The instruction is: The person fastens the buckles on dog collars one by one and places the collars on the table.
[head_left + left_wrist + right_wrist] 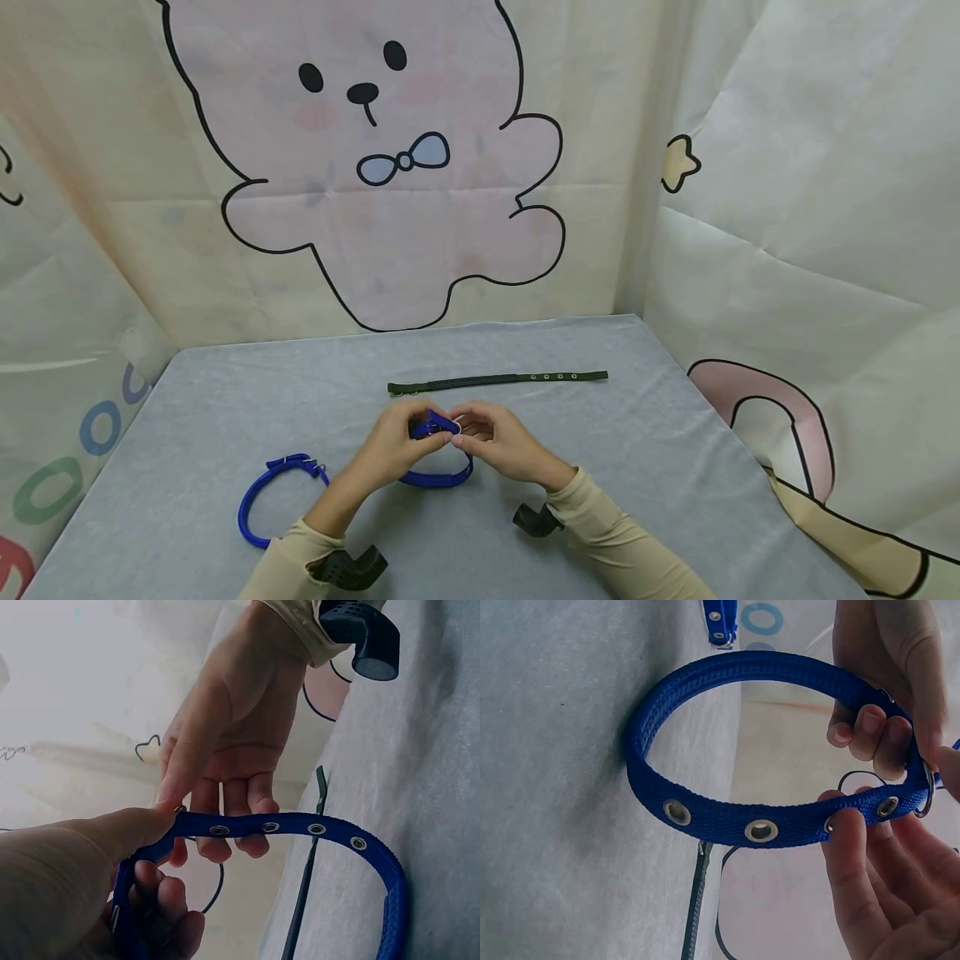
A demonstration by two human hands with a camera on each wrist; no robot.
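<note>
Both hands hold a blue dog collar (pixel 438 481), bent into a loop above the table. My left hand (pixel 386 450) grips its buckle end, fingers curled round the strap. From the other side my right hand (pixel 512 442) pinches the strap close to a metal ring (pixel 928 791). Metal-rimmed eyelets (pixel 761 830) show along the collar's band in both wrist views. The strap's end passes by the ring between the hands; the fingers partly hide the buckle. A second blue collar (pixel 250 500) lies looped beside my left forearm, which partly covers it.
A dark green collar (pixel 480 382) with eyelets lies stretched out straight beyond the hands. Grey cloth (pixel 675 483) covers the table. Printed fabric walls (pixel 585 250) stand behind the table and at both sides. Black wrist cameras (pixel 348 569) hang below the sleeves.
</note>
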